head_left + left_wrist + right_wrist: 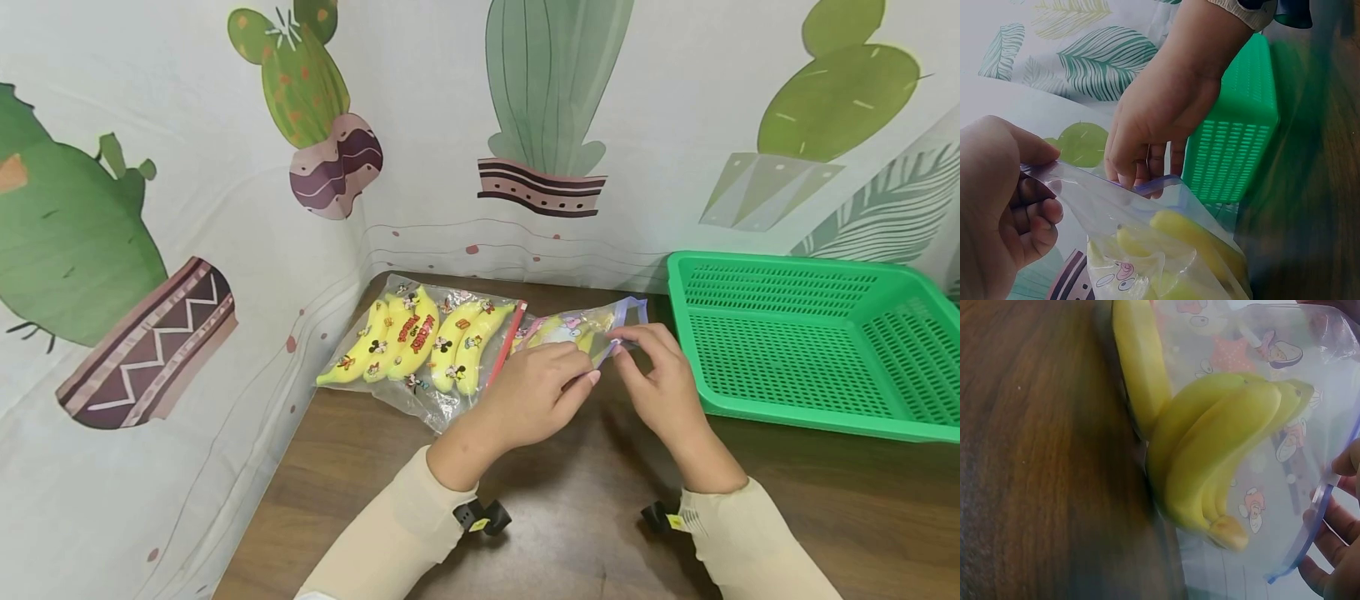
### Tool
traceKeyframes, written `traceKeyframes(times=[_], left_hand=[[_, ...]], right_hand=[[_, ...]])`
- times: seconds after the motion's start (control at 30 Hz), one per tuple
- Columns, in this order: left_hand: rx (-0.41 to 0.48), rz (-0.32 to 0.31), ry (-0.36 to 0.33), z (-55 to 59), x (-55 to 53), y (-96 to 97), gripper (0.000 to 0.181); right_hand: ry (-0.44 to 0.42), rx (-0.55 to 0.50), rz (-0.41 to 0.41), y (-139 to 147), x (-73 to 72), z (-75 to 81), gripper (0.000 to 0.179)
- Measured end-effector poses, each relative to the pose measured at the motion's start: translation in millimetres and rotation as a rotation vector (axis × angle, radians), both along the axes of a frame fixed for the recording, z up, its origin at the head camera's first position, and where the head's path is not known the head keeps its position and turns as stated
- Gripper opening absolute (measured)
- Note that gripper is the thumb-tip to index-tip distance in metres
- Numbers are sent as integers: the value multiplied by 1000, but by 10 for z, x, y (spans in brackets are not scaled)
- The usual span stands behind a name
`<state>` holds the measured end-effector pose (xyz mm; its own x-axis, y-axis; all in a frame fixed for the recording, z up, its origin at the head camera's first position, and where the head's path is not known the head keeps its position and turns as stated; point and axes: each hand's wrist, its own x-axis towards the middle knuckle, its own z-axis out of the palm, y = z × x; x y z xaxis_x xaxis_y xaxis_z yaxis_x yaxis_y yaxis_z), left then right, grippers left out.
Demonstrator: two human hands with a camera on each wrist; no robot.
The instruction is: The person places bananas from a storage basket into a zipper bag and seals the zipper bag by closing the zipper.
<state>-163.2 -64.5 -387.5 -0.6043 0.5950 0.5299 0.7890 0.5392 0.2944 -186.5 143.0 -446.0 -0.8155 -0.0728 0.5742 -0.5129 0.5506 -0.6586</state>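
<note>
A clear zip bag (555,329) with a purple closure and cartoon prints holds several yellow bananas (1216,444). My left hand (997,206) pinches one end of the closure between thumb and forefinger. At the closure, my right hand (660,375) pinches the purple strip (1316,531) with thumb and fingers. In the right wrist view, the fingers (1341,515) lie on both sides of that strip. To the left, a second clear bag (427,400) with a red closure lies flat, with several bananas (412,337) inside.
A green perforated basket (795,358) stands on the brown table (570,517), to the right of my right hand. Behind the table and along its left side hangs a white cloth (427,108) with cactus prints.
</note>
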Motion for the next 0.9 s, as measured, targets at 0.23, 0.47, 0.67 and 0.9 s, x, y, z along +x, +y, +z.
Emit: traceKeyframes(times=[0.23, 0.47, 0.67, 0.9], left_hand=[[3, 0, 12, -5, -1, 0, 19], [-3, -1, 23, 2, -1, 1, 18], [-6, -4, 25, 12, 2, 0, 18], [-11, -1, 22, 17, 8, -4, 18]], right_hand=[[-17, -6, -16, 5, -1, 10, 23], [-37, 1, -30, 17, -11, 5, 21], [-54, 8, -39, 24, -16, -15, 20], [-61, 16, -47, 24, -19, -18, 20]])
